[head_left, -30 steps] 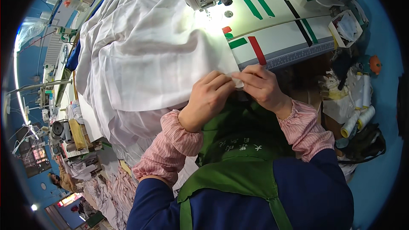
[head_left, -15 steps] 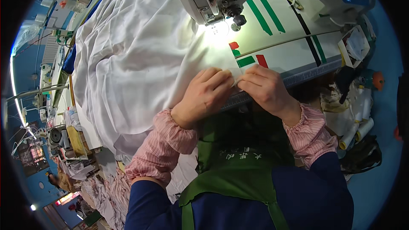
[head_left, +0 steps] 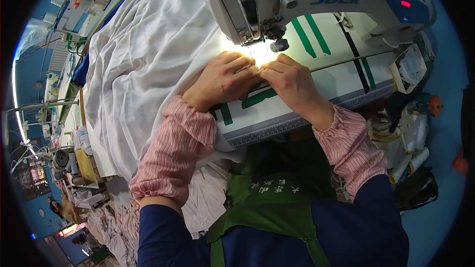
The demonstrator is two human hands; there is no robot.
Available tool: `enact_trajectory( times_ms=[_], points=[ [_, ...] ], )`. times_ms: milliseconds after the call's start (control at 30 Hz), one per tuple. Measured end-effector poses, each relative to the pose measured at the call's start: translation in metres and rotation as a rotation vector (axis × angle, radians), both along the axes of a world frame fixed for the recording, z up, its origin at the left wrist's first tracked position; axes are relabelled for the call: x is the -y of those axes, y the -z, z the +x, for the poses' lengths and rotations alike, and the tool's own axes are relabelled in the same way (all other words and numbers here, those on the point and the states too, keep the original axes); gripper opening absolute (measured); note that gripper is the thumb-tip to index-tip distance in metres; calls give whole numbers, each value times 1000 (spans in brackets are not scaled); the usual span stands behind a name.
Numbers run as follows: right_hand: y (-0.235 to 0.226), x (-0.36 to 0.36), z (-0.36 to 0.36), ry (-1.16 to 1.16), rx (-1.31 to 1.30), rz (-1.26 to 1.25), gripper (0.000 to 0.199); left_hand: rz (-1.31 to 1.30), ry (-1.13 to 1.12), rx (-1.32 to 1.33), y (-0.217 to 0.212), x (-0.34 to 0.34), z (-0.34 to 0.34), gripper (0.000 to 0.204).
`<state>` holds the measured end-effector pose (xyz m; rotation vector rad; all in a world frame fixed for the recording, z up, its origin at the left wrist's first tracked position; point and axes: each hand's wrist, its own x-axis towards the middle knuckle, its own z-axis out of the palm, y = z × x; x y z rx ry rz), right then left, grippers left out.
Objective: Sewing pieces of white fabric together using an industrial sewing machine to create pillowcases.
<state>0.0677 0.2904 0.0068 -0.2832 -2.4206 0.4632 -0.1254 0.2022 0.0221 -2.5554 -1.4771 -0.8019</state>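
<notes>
White fabric (head_left: 143,69) lies in loose folds over the left of the table and runs up to the lit needle area of a sewing machine (head_left: 346,0). My left hand (head_left: 225,79) is closed on the fabric's edge just in front of the needle. Beside it, fingertips nearly touching, my right hand (head_left: 294,86) pinches the same edge. The fingertips sit close under the machine's lamp, and its glare hides the exact grip and the presser foot.
A ruler strip (head_left: 277,126) runs along the table's front edge. Green tape (head_left: 260,98) and black tape (head_left: 363,76) mark the white top. At the right stands a small white box (head_left: 409,69), with thread cones (head_left: 418,160) below. A person (head_left: 67,210) is far off at lower left.
Both hands have moved away from me, up to the needle, taking the fabric edge along. The front of the table and its ruler strip are now uncovered. The view has shifted slightly.
</notes>
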Motion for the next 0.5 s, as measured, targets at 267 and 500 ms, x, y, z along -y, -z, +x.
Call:
enact_trajectory(
  times_ms=[267,500],
  points=[
    [2,9,35,-59,-15,59,18,-123,3,-166,-16,13,12,40],
    [-5,-111,45,554,-42,49,8,-263,-157,-246,-30,48,45,53]
  ],
)
